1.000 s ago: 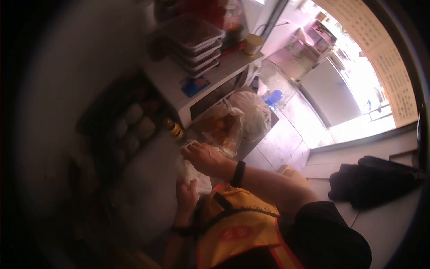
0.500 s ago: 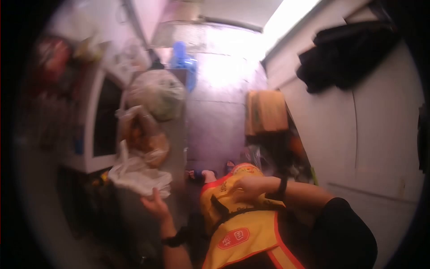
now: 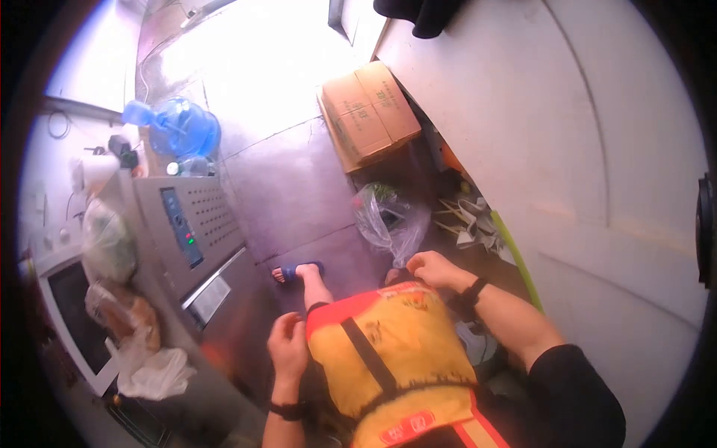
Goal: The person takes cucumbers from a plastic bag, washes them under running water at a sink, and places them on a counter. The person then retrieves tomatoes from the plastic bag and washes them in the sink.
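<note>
My right hand [image 3: 437, 270] is closed, its fingertips pinched at the gathered neck of a clear plastic bag [image 3: 396, 228]. Green leafy stuff [image 3: 385, 194] shows inside the bag. My left hand [image 3: 287, 347] hangs by the left edge of the yellow and red apron [image 3: 388, 336], with loosely curled fingers, open and with nothing visible in it. A white plastic bag [image 3: 155, 373] lies on the steel counter to its left, out of its reach.
Cardboard boxes [image 3: 370, 112] stand on the floor ahead. On the left are a steel appliance [image 3: 216, 216] with a control panel, a blue water jug [image 3: 183, 131] and a microwave [image 3: 78, 317]. A white panel wall [image 3: 582, 149] runs along the right. Loose chopsticks-like scraps [image 3: 478, 228] lie beside it.
The view has swung rightwards. My left hand has left the white plastic bag on the counter and come beside the apron. My right hand has moved forward to the clear plastic bag.
</note>
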